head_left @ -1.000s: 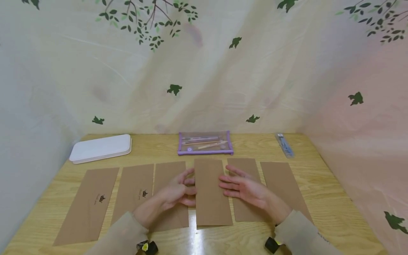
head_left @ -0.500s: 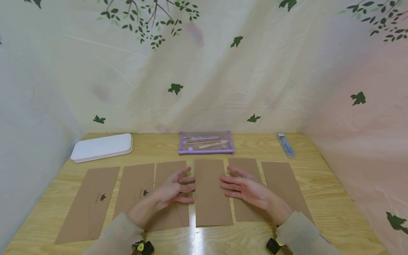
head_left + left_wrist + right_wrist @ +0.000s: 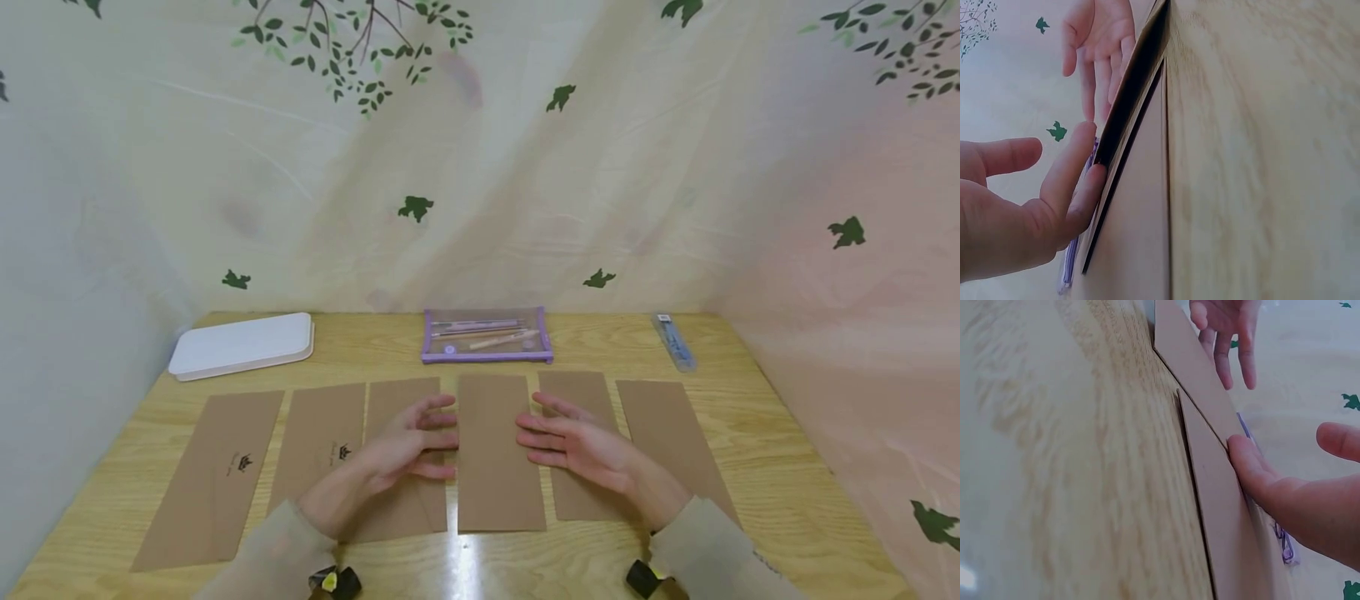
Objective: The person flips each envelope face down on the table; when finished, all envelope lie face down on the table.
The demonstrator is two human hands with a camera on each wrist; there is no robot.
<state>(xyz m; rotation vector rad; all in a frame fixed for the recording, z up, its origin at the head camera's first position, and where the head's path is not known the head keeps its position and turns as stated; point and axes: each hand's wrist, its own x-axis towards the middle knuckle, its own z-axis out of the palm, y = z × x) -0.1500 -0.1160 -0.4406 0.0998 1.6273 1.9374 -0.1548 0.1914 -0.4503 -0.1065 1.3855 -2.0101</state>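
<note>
The left hand covers part of the third kraft card from the left, the right hand part of the fifth; the crown prints' lettering is too small to read.

L hand & R hand face each other, a gap btwn the two sets of fingers. L fingers spread, relaxed, pointing twd R ones; R fingers nearly straight, slightly fanned, aimed back at L. Wrist cams: L thumb & R thumb stand well off their resp. fingers. Behind the fingers, nearer the body, L wrist & R wrist bare; behind those, L sleeve & R sleeve, beige, cover forearms angled inward twd the fingers
</note>
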